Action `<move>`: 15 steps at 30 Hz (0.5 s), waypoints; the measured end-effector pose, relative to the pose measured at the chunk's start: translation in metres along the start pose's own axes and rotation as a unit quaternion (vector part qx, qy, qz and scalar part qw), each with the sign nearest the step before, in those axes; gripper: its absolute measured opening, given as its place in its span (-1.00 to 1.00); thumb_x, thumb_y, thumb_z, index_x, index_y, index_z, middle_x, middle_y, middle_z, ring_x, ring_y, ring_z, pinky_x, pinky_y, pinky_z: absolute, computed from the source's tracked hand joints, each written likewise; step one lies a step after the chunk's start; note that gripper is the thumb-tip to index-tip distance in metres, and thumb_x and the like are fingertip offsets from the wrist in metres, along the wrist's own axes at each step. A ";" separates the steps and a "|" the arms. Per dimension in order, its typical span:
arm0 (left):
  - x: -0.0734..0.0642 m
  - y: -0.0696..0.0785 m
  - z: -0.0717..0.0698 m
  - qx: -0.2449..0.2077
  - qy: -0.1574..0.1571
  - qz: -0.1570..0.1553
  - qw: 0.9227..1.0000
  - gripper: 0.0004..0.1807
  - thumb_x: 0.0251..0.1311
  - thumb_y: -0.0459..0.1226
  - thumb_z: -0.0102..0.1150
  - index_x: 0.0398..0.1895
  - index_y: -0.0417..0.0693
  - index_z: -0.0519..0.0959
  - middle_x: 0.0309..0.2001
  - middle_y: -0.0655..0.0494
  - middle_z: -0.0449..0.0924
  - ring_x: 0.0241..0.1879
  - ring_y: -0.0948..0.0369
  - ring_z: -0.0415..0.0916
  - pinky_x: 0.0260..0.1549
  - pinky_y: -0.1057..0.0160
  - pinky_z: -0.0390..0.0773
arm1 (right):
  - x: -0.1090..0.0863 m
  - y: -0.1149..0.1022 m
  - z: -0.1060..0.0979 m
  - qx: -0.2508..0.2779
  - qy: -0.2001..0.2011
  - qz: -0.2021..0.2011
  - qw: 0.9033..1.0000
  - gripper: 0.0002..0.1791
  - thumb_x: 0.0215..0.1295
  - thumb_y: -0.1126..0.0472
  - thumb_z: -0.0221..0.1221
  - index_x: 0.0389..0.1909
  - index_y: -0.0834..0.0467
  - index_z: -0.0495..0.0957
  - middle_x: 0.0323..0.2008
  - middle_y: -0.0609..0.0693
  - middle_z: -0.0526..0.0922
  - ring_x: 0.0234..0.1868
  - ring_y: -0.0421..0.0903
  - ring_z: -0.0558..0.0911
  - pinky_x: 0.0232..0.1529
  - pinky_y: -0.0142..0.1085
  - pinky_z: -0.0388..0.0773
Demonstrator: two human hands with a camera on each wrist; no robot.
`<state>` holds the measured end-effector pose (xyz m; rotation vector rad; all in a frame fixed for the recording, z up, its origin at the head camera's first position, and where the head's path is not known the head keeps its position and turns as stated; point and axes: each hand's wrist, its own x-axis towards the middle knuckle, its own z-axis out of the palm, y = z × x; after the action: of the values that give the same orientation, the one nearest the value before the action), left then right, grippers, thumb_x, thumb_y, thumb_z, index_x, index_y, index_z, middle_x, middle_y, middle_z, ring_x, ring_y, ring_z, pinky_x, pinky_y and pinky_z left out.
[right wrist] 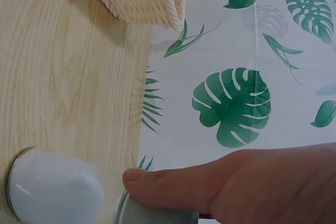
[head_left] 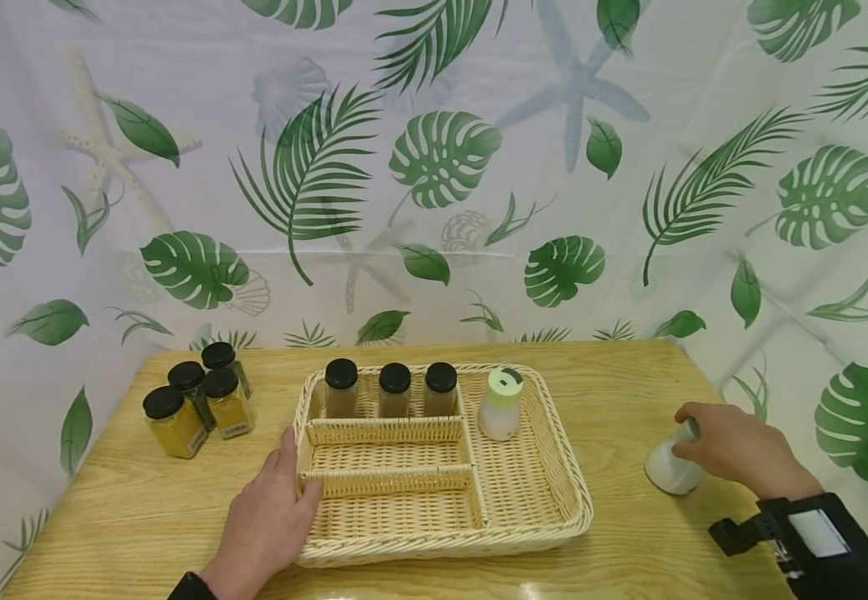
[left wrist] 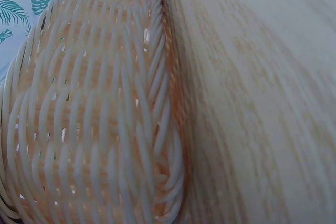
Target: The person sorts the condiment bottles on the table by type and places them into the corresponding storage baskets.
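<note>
A wicker basket [head_left: 527, 533] with several compartments stands on the table. My left hand [head_left: 265, 512] holds its left edge, thumb over the rim and fingers along the outer side. Off to the right, my right hand [head_left: 741, 450] grips the top of a shaker bottle [head_left: 671, 468] of white contents; the right wrist view shows the thumb against the pale green lid [right wrist: 152, 214]. A similar shaker bottle [head_left: 500, 408] with a light green lid stands in the basket's right compartment. Black-capped spice jars [head_left: 394, 392] line the back left compartment.
Several spice jars [head_left: 227, 404] with black caps, some with yellow contents, stand together left of the basket. The wooden table [head_left: 614, 383] meets a leaf-printed cloth [head_left: 464, 292] at the back and sides.
</note>
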<state>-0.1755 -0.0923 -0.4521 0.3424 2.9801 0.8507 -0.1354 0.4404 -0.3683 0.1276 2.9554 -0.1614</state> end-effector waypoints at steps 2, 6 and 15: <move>0.000 0.000 0.000 0.000 0.001 0.000 1.000 -0.21 0.34 -0.09 -0.18 0.47 -0.36 -0.16 0.27 -0.36 0.25 -0.09 -0.16 0.47 -0.26 -0.18 0.51 | 0.000 0.000 0.000 0.000 0.004 -0.002 1.000 -0.40 0.07 -0.04 0.31 -0.01 0.35 0.54 -0.13 0.34 0.61 -0.30 0.13 0.57 -0.50 -0.04 0.52; 0.000 0.000 0.000 0.000 0.002 0.001 1.000 -0.21 0.34 -0.09 -0.18 0.47 -0.36 -0.16 0.27 -0.37 0.25 -0.11 -0.13 0.48 -0.28 -0.16 0.52 | -0.001 -0.002 -0.001 -0.001 0.018 -0.009 1.000 -0.43 0.06 -0.04 0.32 -0.07 0.34 0.56 -0.17 0.33 0.62 -0.31 0.13 0.57 -0.50 -0.03 0.52; -0.001 -0.001 0.000 0.001 0.005 0.002 1.000 -0.21 0.34 -0.09 -0.18 0.46 -0.37 -0.14 0.26 -0.37 0.26 -0.12 -0.13 0.48 -0.28 -0.16 0.52 | -0.001 -0.014 -0.003 0.001 0.050 -0.049 0.998 -0.50 0.07 -0.03 0.32 -0.12 0.29 0.59 -0.21 0.26 0.65 -0.39 0.00 0.56 -0.50 -0.08 0.50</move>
<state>-0.1750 -0.0932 -0.4523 0.3463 2.9919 0.8517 -0.1361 0.4265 -0.3633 -0.0097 3.0623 -0.1748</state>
